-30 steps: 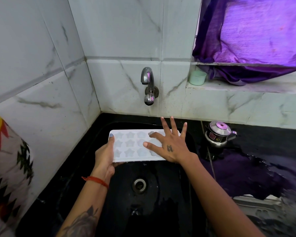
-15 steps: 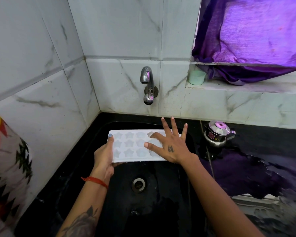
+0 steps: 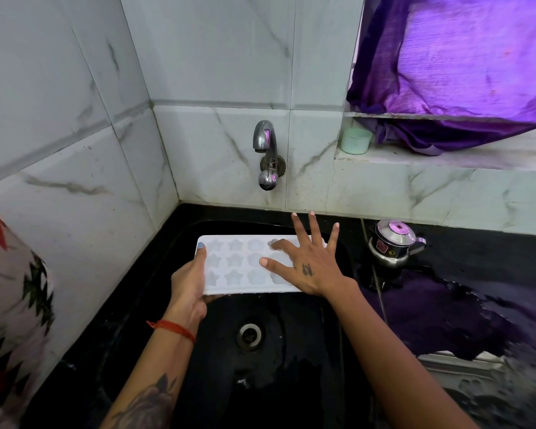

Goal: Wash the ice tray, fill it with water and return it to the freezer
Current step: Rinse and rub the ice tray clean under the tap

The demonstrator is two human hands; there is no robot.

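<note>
Two bare hands met on a white silicone ice tray with star-shaped cavities (image 3: pixel 245 264), which was held level over the far end of a black sink basin (image 3: pixel 291 351), below a chrome wall tap (image 3: pixel 265 156). No brand or readable writing showed on the tray. Small stickers marked the dark band of a small steel pot with a spout and lid (image 3: pixel 392 241) on the wet black counter (image 3: pixel 477 289) to the right, but their print was too small to read. A small dark tattoo on the back of the right hand (image 3: pixel 307 267) could not be read either.

At the tray's left short edge, the left hand (image 3: pixel 189 283) gripped it, thumb lying on the top rim and fingers curled underneath. The right hand lay flat on the tray's right end, fingers straight and spread wide, covering the cavities there and grasping nothing. A red thread bracelet (image 3: pixel 174 328) circled the left wrist. A pale green plastic cup (image 3: pixel 355 140) stood on the marble ledge (image 3: pixel 446 162) beside purple cloth (image 3: pixel 461 57).
</note>
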